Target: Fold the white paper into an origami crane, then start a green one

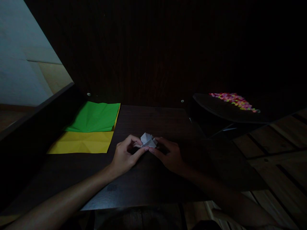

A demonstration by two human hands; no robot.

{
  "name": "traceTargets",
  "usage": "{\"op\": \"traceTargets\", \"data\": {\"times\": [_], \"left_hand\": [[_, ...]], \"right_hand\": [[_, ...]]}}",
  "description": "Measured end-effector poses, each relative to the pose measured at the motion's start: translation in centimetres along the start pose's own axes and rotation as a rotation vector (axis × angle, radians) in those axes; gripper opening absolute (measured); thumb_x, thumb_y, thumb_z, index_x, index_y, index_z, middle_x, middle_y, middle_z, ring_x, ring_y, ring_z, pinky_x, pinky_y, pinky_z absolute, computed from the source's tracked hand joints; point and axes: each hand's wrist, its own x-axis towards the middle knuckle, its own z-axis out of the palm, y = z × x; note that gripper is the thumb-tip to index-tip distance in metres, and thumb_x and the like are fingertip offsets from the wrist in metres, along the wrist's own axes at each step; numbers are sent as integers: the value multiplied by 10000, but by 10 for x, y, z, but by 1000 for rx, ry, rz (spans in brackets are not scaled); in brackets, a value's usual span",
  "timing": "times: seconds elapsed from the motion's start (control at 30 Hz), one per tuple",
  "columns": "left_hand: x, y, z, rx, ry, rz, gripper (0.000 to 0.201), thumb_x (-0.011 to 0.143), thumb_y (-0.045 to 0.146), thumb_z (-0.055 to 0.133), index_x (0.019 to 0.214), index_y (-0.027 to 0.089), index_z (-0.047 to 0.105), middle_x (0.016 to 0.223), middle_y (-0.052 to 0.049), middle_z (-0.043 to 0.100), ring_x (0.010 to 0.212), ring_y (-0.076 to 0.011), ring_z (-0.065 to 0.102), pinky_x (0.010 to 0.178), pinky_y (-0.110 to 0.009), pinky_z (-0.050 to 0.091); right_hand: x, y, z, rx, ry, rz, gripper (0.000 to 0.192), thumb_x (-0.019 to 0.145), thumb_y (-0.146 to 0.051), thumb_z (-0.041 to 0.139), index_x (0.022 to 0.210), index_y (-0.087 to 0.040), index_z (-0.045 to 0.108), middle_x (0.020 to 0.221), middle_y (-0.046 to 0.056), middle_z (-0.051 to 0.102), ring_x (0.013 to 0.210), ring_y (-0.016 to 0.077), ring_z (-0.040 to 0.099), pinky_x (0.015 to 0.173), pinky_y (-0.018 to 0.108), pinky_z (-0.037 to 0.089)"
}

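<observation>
A small piece of folded white paper is held between my two hands, above the middle of the dark wooden desk top. My left hand pinches its left side, thumb along the near edge. On the other side, my right hand grips it with thumb and fingers closed. Both thumb tips come close together at the paper's front. Some of its folds are hidden by the fingers, and the dim light obscures finer detail.
To the left lie a creased green sheet and, partly under it, a yellow sheet. A dark curved ledge at right bears a pile of small pink and yellow pieces. Dark panels rise behind and at the left.
</observation>
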Motion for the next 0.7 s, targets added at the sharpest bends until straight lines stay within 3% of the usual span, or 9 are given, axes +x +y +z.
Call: {"op": "traceTargets", "data": {"times": [0.13, 0.27, 0.43, 0.7], "left_hand": [[0, 2, 0, -64, 6, 47, 324, 781, 141, 726, 1038, 194, 536, 795, 9, 681, 686, -122, 674, 654, -219, 550], [2, 5, -5, 1, -99, 171, 534, 816, 117, 682, 1309, 209, 497, 905, -41, 715, 791, -149, 691, 734, -253, 559], [5, 5, -10, 114, -160, 375, 405, 842, 119, 661, 1239, 188, 625, 891, -67, 700, 732, -139, 658, 631, -220, 530], [7, 2, -9, 120, -117, 393, 249, 817, 112, 680, 1062, 153, 665, 873, -68, 689, 754, -151, 658, 652, -241, 537]], "right_hand": [[4, -2, -4, -2, -69, -181, 387, 852, -196, 669, 1216, -323, 636, 1186, 34, 696, 1058, 245, 668, 919, 460, 546], [5, -3, -8, -64, -69, -360, 425, 868, -105, 615, 1229, -327, 638, 1197, 53, 689, 1048, 236, 670, 864, 448, 576], [5, -4, -9, -191, -5, -508, 321, 863, -82, 623, 1131, -241, 699, 1082, 82, 729, 952, 203, 708, 788, 358, 620], [4, -1, -8, -138, -8, -584, 261, 838, -38, 633, 1040, -193, 687, 1037, 90, 738, 929, 181, 720, 796, 296, 619]]}}
